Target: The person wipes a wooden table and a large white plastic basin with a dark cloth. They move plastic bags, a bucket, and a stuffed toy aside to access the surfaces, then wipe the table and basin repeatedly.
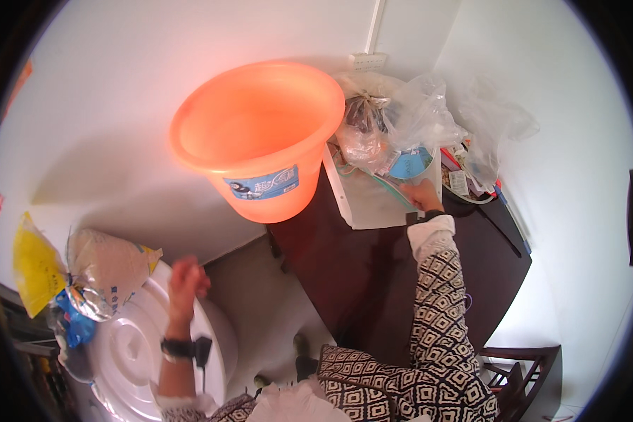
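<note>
My right hand (424, 195) is closed at the edge of a flat, whitish plastic zip bag (369, 203), by its teal strip. That bag lies at the back of a dark wooden table (358, 274). Blurred and loosely curled, my left hand (187, 282) is in the air with nothing seen in it. Below it stands a large white plastic tub with a round lid (132, 343). Between and beyond my hands is a big orange plastic bucket (264, 190), with no contents showing; it bears a blue label.
Crumpled clear plastic bags (422, 111) and a blue round item (412, 162) crowd the table's back corner. Beside them sits a dark basin (461, 203) of small goods. A tied woven sack (108, 269) rests on the tub. A wooden chair (538, 374) stands at right.
</note>
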Demonstrator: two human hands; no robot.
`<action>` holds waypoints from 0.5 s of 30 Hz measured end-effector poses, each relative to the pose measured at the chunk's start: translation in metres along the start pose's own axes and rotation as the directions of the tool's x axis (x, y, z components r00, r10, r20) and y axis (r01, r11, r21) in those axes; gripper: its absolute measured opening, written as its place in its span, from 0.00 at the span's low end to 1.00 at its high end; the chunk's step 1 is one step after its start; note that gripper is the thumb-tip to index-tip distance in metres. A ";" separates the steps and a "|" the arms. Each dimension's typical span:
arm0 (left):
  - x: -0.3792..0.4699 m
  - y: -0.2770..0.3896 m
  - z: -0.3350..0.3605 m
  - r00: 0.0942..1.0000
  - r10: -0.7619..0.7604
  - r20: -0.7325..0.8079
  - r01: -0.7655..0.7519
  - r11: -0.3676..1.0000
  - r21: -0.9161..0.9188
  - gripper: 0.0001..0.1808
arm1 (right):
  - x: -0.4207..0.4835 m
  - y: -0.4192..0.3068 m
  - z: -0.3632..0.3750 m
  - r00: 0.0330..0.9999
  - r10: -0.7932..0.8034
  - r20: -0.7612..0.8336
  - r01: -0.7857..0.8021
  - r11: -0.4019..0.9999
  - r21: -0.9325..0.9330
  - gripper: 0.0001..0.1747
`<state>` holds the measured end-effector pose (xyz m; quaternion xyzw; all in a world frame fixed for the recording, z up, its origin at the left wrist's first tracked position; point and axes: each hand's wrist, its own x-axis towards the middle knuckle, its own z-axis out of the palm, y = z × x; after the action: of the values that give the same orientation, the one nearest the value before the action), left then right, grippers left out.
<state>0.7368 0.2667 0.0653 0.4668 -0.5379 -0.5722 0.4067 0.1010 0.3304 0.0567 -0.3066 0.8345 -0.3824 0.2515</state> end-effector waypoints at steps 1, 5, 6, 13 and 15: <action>0.021 0.029 0.006 0.998 0.046 -0.032 -0.045 0.999 0.028 0.19 | -0.004 0.001 -0.010 0.999 0.033 -0.034 -0.036 0.995 -0.090 0.25; 0.070 0.135 0.052 0.979 0.148 -0.144 -0.153 0.988 -0.025 0.37 | -0.017 -0.004 -0.034 0.997 0.076 -0.016 -0.075 0.996 0.054 0.21; 0.072 0.154 0.064 0.977 0.118 -0.178 -0.123 0.992 -0.016 0.41 | -0.022 -0.008 -0.030 1.000 0.009 0.021 -0.010 0.998 0.056 0.21; 0.101 0.194 0.108 0.995 -0.021 -0.093 0.008 0.991 -0.134 0.52 | -0.028 -0.065 0.082 0.792 -0.571 0.213 0.526 0.817 0.237 0.28; 0.111 0.192 0.108 0.998 -0.049 -0.035 0.044 0.988 -0.147 0.49 | 0.009 -0.089 0.101 0.437 -0.896 0.075 0.783 0.338 -0.522 0.33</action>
<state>0.5986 0.1677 0.2437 0.4592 -0.4755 -0.6101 0.4367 0.1893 0.2294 0.0669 -0.7003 0.6412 -0.2665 -0.1656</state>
